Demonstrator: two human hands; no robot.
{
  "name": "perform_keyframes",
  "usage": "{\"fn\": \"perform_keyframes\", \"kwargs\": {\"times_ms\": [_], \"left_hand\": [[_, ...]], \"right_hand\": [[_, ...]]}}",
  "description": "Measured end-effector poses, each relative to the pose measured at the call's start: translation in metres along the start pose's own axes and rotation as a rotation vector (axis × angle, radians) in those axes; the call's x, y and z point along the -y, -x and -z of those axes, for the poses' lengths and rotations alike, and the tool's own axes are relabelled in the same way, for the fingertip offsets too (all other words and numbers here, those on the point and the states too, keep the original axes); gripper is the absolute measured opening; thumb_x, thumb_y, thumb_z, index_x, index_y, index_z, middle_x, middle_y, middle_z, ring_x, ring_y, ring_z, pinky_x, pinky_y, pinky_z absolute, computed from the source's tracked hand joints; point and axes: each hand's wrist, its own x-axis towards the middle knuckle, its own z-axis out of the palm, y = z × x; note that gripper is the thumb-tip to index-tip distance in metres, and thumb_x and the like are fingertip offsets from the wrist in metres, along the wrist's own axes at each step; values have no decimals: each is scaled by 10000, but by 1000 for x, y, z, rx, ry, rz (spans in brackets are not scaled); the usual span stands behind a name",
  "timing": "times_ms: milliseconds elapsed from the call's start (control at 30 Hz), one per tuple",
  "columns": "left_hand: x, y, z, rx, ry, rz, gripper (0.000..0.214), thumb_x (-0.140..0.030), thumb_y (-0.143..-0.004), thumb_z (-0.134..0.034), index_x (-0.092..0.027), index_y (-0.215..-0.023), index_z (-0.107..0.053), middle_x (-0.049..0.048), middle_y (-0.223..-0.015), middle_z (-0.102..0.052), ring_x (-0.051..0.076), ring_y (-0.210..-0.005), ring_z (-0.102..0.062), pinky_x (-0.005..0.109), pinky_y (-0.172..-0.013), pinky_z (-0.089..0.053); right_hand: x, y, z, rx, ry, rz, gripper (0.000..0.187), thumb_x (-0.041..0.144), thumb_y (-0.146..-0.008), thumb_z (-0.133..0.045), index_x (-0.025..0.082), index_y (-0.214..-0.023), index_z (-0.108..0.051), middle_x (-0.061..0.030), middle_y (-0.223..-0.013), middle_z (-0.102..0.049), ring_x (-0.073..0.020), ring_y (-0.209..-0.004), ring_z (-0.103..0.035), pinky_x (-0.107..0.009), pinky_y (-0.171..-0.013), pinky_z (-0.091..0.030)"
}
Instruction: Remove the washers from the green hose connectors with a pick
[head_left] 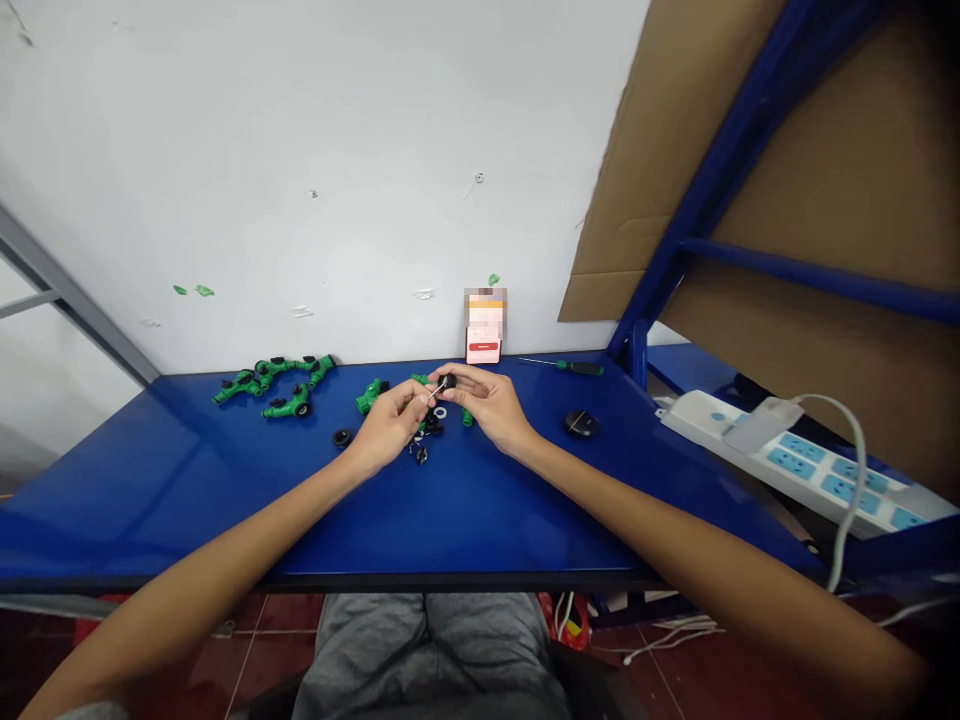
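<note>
Above the blue table, my right hand (491, 402) is closed around a small round black part (448, 381). The fingertips of my left hand (386, 420) pinch a thin, pale, shiny strip (438, 390) whose far end meets the black part; its exact kind is too small to tell. Beneath the hands lie several small black pieces (431, 425), a white ring (440, 412) and a green fitting (467, 418), partly covered by my fingers. Left of them are another green fitting (370, 397) and a black ring-shaped cap (342, 438).
Several green pipe fittings with black knobs (289, 405) lie at the table's back left. A phone (484, 330) leans on the wall. A green-handled screwdriver (577, 368) and a round black case (581, 423) are on the right, beside a white power strip (802, 460).
</note>
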Motion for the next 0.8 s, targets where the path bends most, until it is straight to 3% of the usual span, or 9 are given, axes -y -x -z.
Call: {"fn": "perform_keyframes", "kwargs": {"times_ms": [300,533,800], "left_hand": [[6,4,-10,33,185,63,513,-663,-892,-755,-195,-911,-544,-94,-668,-323,46,-482,-188,192,-435,-163],[9,5,-13,72,303,45,445,-586,-942,-734,-188,-917,-536,-85,-679,-356,46,-491,-205,181,-435,-176],[8,4,-10,50,305,33,409,-556,-950,-725,-184,-933,-556,-74,-694,-385,49,-491,-229,179,-432,-183]], "right_hand": [[-5,4,-8,-110,-18,-5,259,350,-774,-882,268,-1015,-836,-5,-1048,-828,-252,-1017,-778,-424,-1013,-612],[-3,4,-12,-156,-48,-14,269,332,-739,-914,254,-981,-827,-14,-1041,-824,-254,-1017,-776,-403,-995,-609],[1,3,-11,-103,-90,-23,354,388,-738,-939,256,-1049,-832,-43,-1175,-824,-268,-1132,-766,-439,-1087,-587]]}}
